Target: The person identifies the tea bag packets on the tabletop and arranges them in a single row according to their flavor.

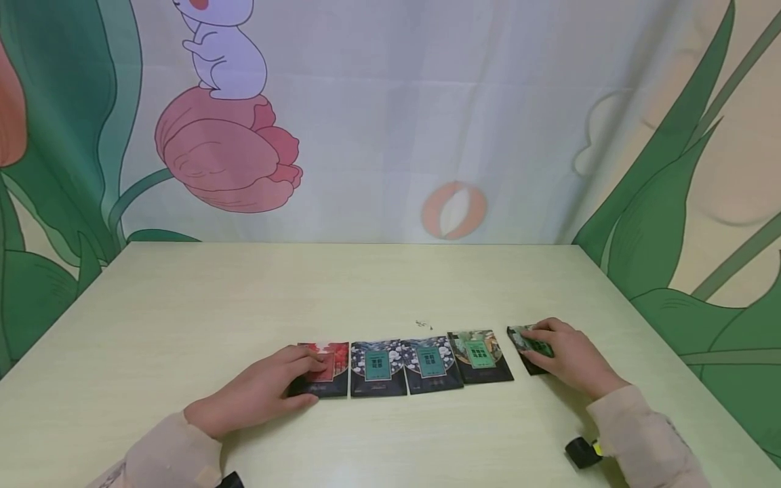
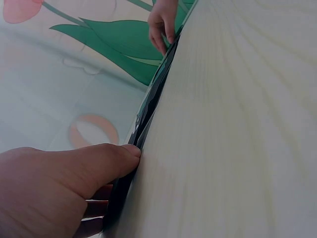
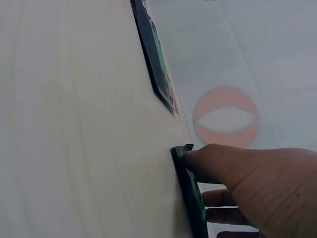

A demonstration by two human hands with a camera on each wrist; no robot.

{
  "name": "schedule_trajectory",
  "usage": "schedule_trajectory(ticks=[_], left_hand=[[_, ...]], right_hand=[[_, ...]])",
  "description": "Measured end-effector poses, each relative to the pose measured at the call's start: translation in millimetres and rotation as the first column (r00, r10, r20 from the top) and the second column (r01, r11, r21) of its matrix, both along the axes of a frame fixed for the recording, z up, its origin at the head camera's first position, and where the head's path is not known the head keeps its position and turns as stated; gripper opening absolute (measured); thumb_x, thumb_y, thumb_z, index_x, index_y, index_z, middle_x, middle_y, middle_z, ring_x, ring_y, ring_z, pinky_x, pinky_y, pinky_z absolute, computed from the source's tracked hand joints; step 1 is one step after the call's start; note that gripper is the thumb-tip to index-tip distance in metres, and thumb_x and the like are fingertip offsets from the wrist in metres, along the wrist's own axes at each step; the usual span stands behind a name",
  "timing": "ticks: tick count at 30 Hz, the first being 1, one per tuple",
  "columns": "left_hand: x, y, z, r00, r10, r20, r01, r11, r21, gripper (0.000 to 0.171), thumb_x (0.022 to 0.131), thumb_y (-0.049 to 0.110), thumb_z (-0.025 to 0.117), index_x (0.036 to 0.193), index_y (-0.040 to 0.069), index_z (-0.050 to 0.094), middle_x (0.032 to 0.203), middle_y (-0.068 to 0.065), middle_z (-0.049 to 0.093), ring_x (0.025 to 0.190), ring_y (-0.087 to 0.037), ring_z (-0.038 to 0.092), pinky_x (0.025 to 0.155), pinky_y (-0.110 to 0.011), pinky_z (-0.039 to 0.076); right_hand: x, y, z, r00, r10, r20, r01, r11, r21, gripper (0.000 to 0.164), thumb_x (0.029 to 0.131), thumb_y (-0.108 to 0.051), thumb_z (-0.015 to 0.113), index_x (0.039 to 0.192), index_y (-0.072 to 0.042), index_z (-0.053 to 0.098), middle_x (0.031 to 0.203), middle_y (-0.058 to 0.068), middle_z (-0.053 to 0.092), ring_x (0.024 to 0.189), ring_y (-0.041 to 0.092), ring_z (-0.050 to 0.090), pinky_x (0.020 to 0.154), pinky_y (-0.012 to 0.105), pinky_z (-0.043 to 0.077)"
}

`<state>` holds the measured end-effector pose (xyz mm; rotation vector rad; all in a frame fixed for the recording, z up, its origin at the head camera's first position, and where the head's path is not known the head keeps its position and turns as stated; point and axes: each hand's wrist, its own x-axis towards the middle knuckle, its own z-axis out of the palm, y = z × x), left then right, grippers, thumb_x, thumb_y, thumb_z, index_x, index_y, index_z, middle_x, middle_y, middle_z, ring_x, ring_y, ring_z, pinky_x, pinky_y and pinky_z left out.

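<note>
Five flat dark sachets lie in a row on the table. My left hand (image 1: 262, 390) holds the red-labelled sachet (image 1: 334, 388) at the left end, fingers over its face and thumb at its near edge. Beside it lie two teal-labelled sachets with white flowers, one (image 1: 378, 390) next to the other (image 1: 434, 386), their edges meeting. A green-labelled sachet (image 1: 481, 356) overlaps the right one's edge. Across a small gap, my right hand (image 1: 570, 356) grips another green sachet (image 1: 531, 367), thumb and fingers spread over it and hiding most of its face. In the right wrist view the thumb bends onto this sachet (image 3: 188, 193).
The pale wood table (image 1: 244, 291) reaches back to a printed curtain (image 1: 366, 135). A small dark mark (image 1: 424, 325) shows on the tabletop behind the row. A black piece (image 1: 582, 452) with a yellow tab sits by the right sleeve (image 1: 641, 434).
</note>
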<state>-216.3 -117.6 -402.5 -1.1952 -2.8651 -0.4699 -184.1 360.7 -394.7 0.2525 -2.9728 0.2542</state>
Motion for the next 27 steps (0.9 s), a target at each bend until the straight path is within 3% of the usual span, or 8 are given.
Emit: schedule_trajectory(ticks=[27], left_hand=[[-0.2, -0.4, 0.0, 1.000, -0.003, 0.001, 0.003, 1.000, 0.006, 0.043, 0.087, 0.037, 0.070, 0.124, 0.016, 0.063, 0.131, 0.002, 0.056, 0.123, -0.021, 0.054, 0.098, -0.040, 0.051]], right_hand=[[0.6, -14.2, -3.8, 0.999, 0.047, -0.018, -0.047, 0.999, -0.018, 0.045, 0.088, -0.029, 0.068, 0.126, -0.006, 0.063, 0.120, 0.017, 0.058, 0.111, 0.038, 0.056, 0.094, 0.054, 0.048]])
